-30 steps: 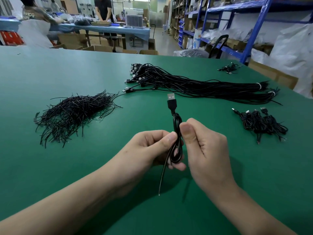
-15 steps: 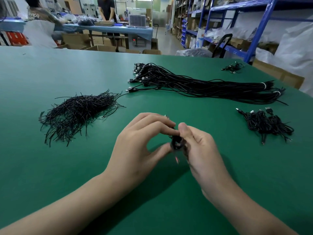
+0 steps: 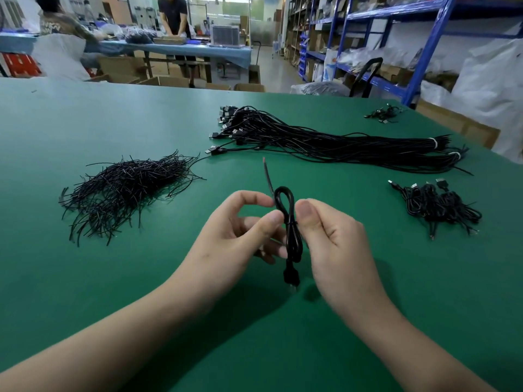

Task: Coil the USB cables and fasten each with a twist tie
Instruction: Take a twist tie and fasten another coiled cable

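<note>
A coiled black USB cable (image 3: 291, 236) hangs upright between my hands above the green table (image 3: 141, 278). Its loop points up, its plug hangs at the bottom, and a bare wire end sticks up to the left. A thin black twist tie (image 3: 291, 222) wraps its middle. My left hand (image 3: 235, 236) pinches the coil at the tie with thumb and fingers. From the right side my right hand (image 3: 328, 241) pinches the same spot.
A heap of black twist ties (image 3: 124, 190) lies at the left. A long bundle of uncoiled USB cables (image 3: 325, 140) stretches across the back. Coiled cables (image 3: 438, 205) are piled at the right, a few more cables (image 3: 382, 113) at the far edge. People work at a distant table.
The coil has been flipped end over end: the plug that pointed up a second ago now hangs down, and the tie is wound round the middle. Both hands stayed on the coil.
</note>
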A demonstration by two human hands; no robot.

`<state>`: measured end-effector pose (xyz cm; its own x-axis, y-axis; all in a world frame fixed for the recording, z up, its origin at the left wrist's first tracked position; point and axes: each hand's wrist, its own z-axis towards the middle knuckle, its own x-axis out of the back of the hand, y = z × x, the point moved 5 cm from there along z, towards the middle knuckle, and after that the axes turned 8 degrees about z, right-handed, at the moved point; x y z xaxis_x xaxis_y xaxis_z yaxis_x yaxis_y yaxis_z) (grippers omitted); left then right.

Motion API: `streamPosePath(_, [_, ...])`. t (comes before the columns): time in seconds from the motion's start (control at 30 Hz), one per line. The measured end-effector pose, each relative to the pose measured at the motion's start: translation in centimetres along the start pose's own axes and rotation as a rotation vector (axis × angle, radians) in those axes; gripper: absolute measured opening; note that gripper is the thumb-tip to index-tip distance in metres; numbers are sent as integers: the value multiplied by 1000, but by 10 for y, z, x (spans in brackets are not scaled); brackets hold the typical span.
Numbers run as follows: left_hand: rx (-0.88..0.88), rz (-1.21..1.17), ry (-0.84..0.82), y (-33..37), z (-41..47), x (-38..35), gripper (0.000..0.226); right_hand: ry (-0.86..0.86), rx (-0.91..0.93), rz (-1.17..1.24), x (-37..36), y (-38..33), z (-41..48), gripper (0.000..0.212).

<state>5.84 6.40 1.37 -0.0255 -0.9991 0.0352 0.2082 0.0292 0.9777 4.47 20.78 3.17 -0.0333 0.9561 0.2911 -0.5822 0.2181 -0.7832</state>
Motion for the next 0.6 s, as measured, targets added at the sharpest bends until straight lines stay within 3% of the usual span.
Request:
streamPosePath(0.13, [-374,624,138,11,-5,10,39,-19,-316,191,-4,22,-1,49])
streamPosePath(0.23, [-613,975,193,21,-8,7,31,-53,-466,336,-8,31,-5,47])
streamPosePath(0.4, [-735,1102,233,27,-7,8,28,-110,-448,350,-15,28,-7,48])
streamPosePath(0.5, [-669,1091,194,27,-6,6,28,-66,-434,357,-15,24,-6,49])
streamPosePath(0.6, [-526,932,170,24,-5,7,27,-73,-315,296,-15,17,-6,48])
